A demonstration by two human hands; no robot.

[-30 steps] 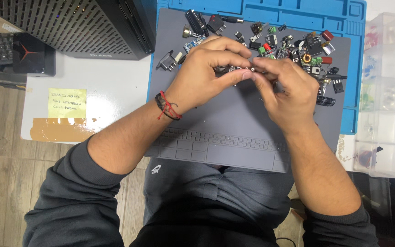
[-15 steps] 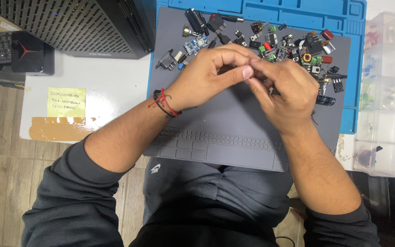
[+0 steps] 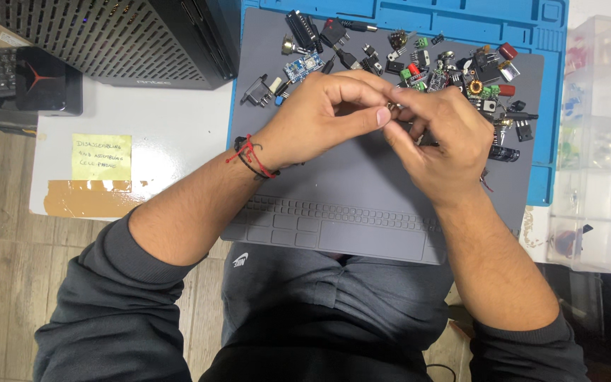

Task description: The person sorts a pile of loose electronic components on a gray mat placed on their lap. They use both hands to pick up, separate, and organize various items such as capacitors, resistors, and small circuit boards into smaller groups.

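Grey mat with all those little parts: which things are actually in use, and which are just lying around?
In use:
left hand
right hand
small part pinched between them, mostly hidden
grey mat

Lying about:
loose components
yellow note
black perforated case
clear organiser

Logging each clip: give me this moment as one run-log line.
left hand: pinching small part with right | right hand: fingers meet left's | small part: mostly hidden | under hands: grey mat | behind: loose electronic components

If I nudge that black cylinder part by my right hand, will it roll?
Probably: the black cylinder lies on its side on the grey mat. The mat looks rubbery, so it may stop soon. It seems small and light.
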